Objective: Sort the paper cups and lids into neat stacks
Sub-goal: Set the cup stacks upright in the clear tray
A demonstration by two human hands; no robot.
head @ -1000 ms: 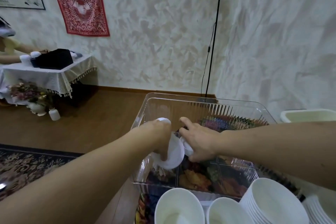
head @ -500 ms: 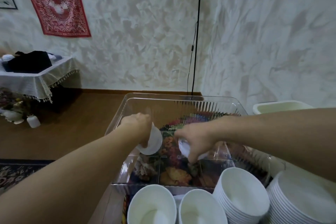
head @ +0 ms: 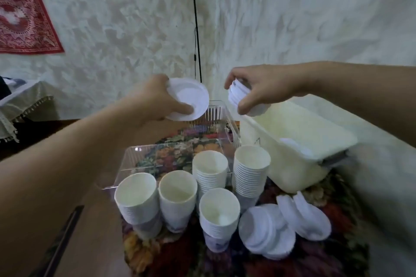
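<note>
White plastic, thin and glossy: from the head view I see my left hand [head: 157,99] pinching one round lid [head: 189,99] by its rim, thumb across the face, held in the air above the clear tray [head: 171,148]. My right hand [head: 258,90] is curled round a small bundle of lids [head: 238,94], fingers on top and thumb beneath, over the cream bin [head: 299,141].

I judge these lids very light and a little springy, slick enough to slide off one another, so the rim is the place to hold them, and the bundle wants squeezing from both faces to stay square.

Five stacks of paper cups [head: 209,171] stand on the flowered cloth [head: 171,254], matt, ribbed with nested rims, some leaning. They look stiff at the lip but easy to crush at the wall, so I would lift them low, by the nested part.

Loose lids [head: 283,227] lie fanned and overlapping beside the cups, not yet squared.
</note>
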